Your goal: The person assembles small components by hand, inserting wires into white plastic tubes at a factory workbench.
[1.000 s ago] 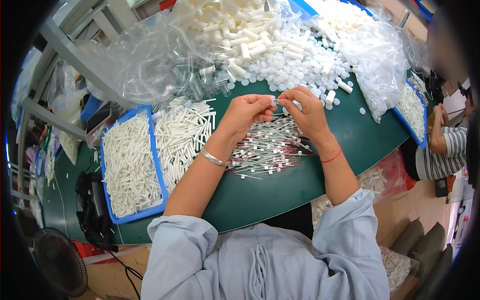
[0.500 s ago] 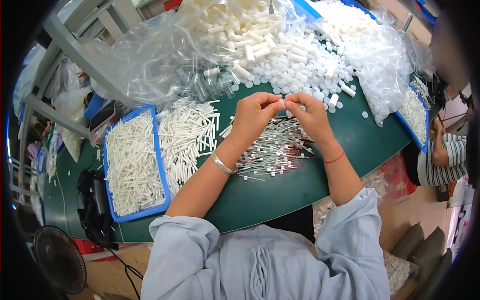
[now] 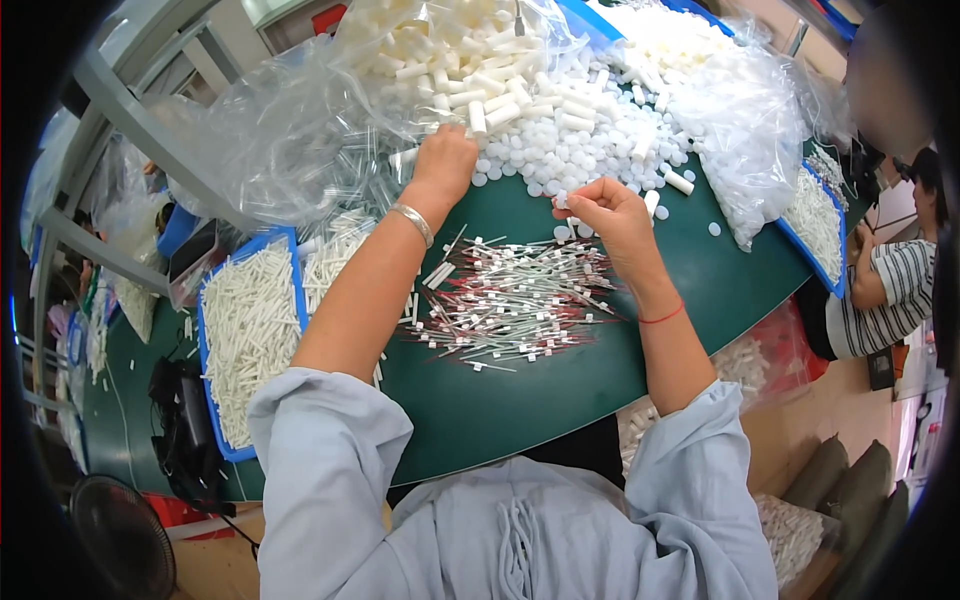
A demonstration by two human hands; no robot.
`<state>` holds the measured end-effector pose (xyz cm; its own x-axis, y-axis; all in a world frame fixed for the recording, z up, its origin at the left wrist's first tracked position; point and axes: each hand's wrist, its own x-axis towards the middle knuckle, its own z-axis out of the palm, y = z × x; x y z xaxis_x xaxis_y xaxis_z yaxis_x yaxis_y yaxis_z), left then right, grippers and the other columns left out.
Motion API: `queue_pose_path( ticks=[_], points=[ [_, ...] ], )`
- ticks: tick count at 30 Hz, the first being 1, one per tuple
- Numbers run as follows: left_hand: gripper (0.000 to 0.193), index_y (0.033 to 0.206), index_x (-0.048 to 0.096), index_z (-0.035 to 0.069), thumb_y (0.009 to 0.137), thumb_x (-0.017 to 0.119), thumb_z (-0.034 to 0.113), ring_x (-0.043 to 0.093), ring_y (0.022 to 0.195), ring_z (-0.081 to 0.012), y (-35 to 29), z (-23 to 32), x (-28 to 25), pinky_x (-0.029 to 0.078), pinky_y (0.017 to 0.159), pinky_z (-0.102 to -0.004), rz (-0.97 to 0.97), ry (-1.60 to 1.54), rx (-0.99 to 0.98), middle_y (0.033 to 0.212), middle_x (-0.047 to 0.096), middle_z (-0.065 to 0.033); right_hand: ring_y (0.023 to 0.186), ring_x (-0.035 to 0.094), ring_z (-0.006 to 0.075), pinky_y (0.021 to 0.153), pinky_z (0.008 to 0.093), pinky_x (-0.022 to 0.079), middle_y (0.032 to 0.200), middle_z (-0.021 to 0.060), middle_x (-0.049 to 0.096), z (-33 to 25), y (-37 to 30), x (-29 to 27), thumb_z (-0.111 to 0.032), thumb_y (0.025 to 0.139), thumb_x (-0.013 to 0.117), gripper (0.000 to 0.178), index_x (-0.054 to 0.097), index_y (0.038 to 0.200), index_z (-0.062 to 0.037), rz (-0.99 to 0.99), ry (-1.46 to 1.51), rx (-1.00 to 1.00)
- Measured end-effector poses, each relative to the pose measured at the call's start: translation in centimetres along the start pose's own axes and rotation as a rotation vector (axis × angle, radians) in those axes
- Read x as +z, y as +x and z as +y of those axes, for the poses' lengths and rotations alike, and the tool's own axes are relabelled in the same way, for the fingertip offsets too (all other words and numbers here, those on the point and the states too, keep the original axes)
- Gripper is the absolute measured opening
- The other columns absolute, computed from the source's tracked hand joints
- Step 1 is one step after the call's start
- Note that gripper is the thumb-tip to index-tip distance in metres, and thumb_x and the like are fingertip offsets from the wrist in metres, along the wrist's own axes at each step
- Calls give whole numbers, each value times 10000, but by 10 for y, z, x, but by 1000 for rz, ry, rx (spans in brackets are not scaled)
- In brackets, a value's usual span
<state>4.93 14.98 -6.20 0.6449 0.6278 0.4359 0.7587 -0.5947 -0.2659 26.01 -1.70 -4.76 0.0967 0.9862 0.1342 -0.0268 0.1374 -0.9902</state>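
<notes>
My right hand pinches a small translucent white disc between thumb and fingertips, just in front of a heap of similar discs. Farther left, my left hand reaches to the near edge of a pile of white plastic tubes, beside clear plastic tubes. Its fingers point away and are hidden behind the back of the hand, so what they grip does not show. Between my forearms lies a spread of thin wired parts with small white tags and red leads.
A blue tray of thin white sticks stands at left, with loose sticks beside it. Clear plastic bags cover the back left. Another blue tray lies at right, near a person in a striped shirt. A grey metal frame rises at left.
My hands were together over the wired parts and have parted. The left has moved up and left to the tube pile; the right stays nearly in place with the disc.
</notes>
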Motion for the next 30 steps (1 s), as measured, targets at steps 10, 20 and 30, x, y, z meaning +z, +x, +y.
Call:
queue_pose_path(
  ticks=[10,20,30],
  points=[
    [302,1054,625,-11,942,555,261,635,782,-174,-30,54,-68,487,715,-288,29,-1085,-320,873,687,-98,784,649,125,726,215,473,864,61,670,0,0,-4,-192,860,685,203,630,942,-15,115,299,32],
    [272,1059,634,-12,955,542,222,564,715,-59,-75,99,-84,450,627,-217,26,-1559,-576,837,678,-46,732,568,67,642,211,458,836,20,650,7,-10,19,-105,860,682,133,656,922,10,-8,-12,-206],
    [292,1055,662,-10,950,551,239,577,703,-57,-84,85,-74,463,620,-214,-72,-1487,-595,819,680,-48,783,590,127,683,245,459,866,68,649,4,-15,22,-33,813,689,98,664,891,21,-149,-452,-516]
  ],
)
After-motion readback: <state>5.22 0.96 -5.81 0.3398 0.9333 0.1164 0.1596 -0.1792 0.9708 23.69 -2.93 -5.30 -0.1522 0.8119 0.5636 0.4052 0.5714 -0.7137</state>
